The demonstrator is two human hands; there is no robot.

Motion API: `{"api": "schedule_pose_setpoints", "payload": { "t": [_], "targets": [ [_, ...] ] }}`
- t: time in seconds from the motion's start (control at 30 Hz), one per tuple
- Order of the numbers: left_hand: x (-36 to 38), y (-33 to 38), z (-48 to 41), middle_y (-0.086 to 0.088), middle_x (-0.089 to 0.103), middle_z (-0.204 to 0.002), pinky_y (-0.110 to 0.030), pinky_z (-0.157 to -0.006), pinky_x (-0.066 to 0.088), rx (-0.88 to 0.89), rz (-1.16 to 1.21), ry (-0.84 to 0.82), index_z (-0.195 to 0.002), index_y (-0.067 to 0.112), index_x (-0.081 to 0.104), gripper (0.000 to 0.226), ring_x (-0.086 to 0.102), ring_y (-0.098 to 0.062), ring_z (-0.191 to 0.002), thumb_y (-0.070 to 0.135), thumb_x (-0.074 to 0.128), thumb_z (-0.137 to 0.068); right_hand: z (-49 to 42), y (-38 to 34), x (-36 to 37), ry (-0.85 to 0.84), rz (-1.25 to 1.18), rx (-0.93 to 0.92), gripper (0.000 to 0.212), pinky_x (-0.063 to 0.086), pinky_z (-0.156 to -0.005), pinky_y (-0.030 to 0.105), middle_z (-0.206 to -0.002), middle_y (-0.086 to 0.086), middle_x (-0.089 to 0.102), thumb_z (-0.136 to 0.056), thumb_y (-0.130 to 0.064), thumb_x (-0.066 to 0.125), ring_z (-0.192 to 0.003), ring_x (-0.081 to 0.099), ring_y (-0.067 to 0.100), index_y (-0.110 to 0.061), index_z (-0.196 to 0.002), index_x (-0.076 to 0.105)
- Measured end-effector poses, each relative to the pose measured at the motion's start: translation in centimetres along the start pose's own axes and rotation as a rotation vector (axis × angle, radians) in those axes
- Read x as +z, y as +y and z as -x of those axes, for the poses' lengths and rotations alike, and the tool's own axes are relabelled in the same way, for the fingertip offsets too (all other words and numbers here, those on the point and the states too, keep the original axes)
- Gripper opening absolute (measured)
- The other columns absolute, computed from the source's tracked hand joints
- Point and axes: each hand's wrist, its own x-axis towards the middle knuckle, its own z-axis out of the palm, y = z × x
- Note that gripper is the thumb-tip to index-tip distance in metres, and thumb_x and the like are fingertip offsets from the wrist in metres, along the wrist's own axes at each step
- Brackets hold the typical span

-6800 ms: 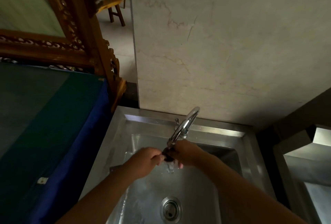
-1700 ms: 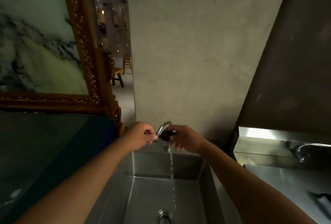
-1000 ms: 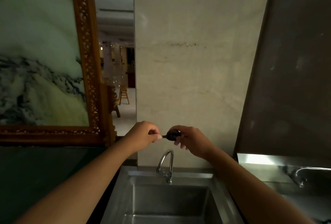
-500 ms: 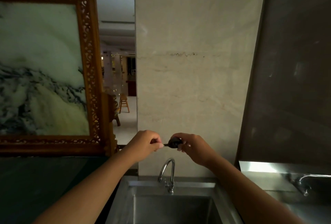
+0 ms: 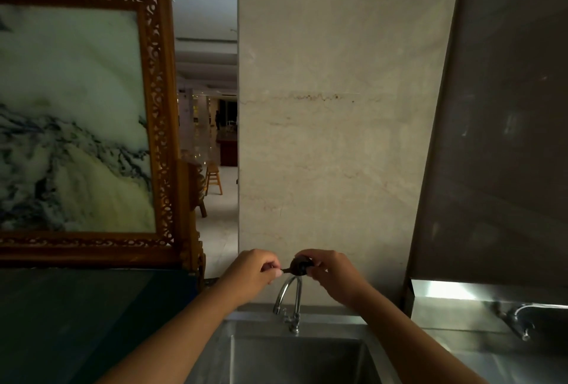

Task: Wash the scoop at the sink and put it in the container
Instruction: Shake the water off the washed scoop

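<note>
**Scoop held in both hands above the tap**

The small dark scoop [image 5: 299, 267] is up in the air, above the top of the curved tap [image 5: 286, 293] and in front of the pale stone wall [image 5: 338, 137]. Both hands have it. The left hand [image 5: 250, 270] is curled, its fingers [image 5: 274, 273] pinched shut on the thin handle end that sticks out to the left. The right hand [image 5: 330, 270] closes around the round bowl end, its fingers [image 5: 310, 256] bent over the top of it, so only part of the bowl shows between the two hands. The hands are near each other but do not touch; the scoop bridges the gap.

Below them lies the steel sink [image 5: 295, 359], its basin dark and only partly in view at the near edge. No water can be seen at the spout. Both forearms reach in from the near corners toward the middle.

To the left stands a framed picture [image 5: 76, 119] with a carved wooden frame and a green and white marbled panel, set on a dark tabletop [image 5: 76, 322]. Between the frame and the wall a gap opens on a far, dim hall, where a wooden stool [image 5: 213, 177] stands on a light floor. On the right is a dark panel [image 5: 507, 137], and under it a second steel sink [image 5: 461, 316] with its own tap [image 5: 519, 319].
</note>
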Motion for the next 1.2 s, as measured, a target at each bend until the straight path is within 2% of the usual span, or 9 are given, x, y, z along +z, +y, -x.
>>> {"api": "schedule_pose_setpoints", "payload": {
  "t": [0.13,0.23,0.37,0.47,0.57,0.73,0.97,1.1,1.2],
  "targets": [
    [0.1,0.3,0.2,0.009,0.067,-0.073,-0.013,-0.057,0.048,-0.043,0.112,0.053,-0.096,0.030,0.067,0.012,0.061,0.003,-0.060,0.021,0.060,-0.093,-0.8,-0.5,0.0,0.148,-0.126,0.113,0.024,0.047,-0.058,0.010,-0.077,-0.019,0.063,-0.092,-0.009,0.061,-0.071,0.062,-0.002,-0.025,-0.106,0.071],
    [0.5,0.1,0.5,-0.001,0.071,-0.074,-0.018,-0.063,0.056,-0.082,0.231,0.089,-0.091,0.023,0.065,0.008,0.068,-0.005,-0.062,0.017,0.060,-0.093,-1.4,-1.1,0.3,0.223,-0.249,0.206,0.021,0.059,-0.065,0.030,-0.078,-0.001,0.070,-0.091,-0.008,0.061,-0.073,0.067,0.017,-0.022,-0.104,0.069],
    [1.3,0.1,0.9,-0.007,0.076,-0.077,-0.026,-0.070,0.060,-0.196,0.456,0.202,-0.089,0.014,0.066,0.007,0.073,-0.011,-0.070,0.012,0.061,-0.092,-1.4,-2.1,1.5,0.183,-0.316,0.256,0.024,0.057,-0.065,0.024,-0.087,-0.001,0.069,-0.093,-0.018,0.062,-0.076,0.067,0.011,-0.021,-0.117,0.064],
    [1.8,0.1,1.3,-0.006,0.077,-0.079,-0.030,-0.065,0.059,-0.310,0.667,0.292,-0.091,0.010,0.067,0.009,0.074,-0.015,-0.072,0.011,0.058,-0.093,-1.0,-2.6,3.0,0.105,-0.256,0.258,0.027,0.056,-0.071,0.026,-0.093,-0.001,0.070,-0.091,-0.030,0.065,-0.082,0.067,0.011,-0.025,-0.117,0.063],
    [2.4,0.0,1.6,-0.012,0.075,-0.087,-0.041,-0.068,0.062,-0.434,0.911,0.397,-0.098,0.008,0.067,0.010,0.075,-0.025,-0.078,0.009,0.058,-0.094,-0.5,-3.0,4.5,0.054,-0.209,0.274,0.034,0.050,-0.064,0.016,-0.092,-0.002,0.070,-0.087,-0.038,0.068,-0.076,0.065,0.006,-0.025,-0.118,0.062],
    [3.3,-0.2,1.7,-0.025,0.068,-0.101,-0.048,-0.072,0.059,-0.550,1.150,0.534,-0.109,0.003,0.063,0.017,0.069,-0.036,-0.092,0.008,0.058,-0.094,0.4,-3.4,6.3,0.060,-0.056,0.255,0.033,0.050,-0.067,0.024,-0.088,-0.002,0.072,-0.080,-0.044,0.071,-0.078,0.067,0.013,-0.024,-0.104,0.060],
    [3.0,-1.3,1.9,-0.020,0.071,-0.102,-0.041,-0.069,0.057,-0.608,1.364,0.565,-0.106,0.007,0.062,0.015,0.070,-0.033,-0.093,0.008,0.061,-0.091,1.5,-2.4,5.3,-0.070,0.160,0.170,0.021,0.047,-0.062,0.025,-0.095,0.003,0.072,-0.079,-0.034,0.067,-0.086,0.066,0.022,-0.022,-0.096,0.066],
    [3.1,-1.4,2.0,-0.019,0.071,-0.100,-0.039,-0.067,0.057,-0.643,1.418,0.556,-0.107,0.004,0.062,0.016,0.071,-0.030,-0.088,0.008,0.061,-0.091,2.1,-2.1,3.7,-0.034,0.282,0.117,0.019,0.051,-0.068,0.033,-0.095,0.000,0.069,-0.082,-0.036,0.061,-0.083,0.065,0.021,-0.026,-0.098,0.064],
    [3.5,-0.9,2.2,-0.019,0.070,-0.100,-0.039,-0.070,0.056,-0.684,1.504,0.524,-0.107,0.002,0.062,0.016,0.069,-0.031,-0.093,0.007,0.060,-0.092,2.2,-2.1,2.5,0.009,0.384,0.030,0.017,0.047,-0.064,0.028,-0.096,-0.002,0.061,-0.089,-0.035,0.058,-0.082,0.061,0.018,-0.027,-0.101,0.067]
  ]
}}
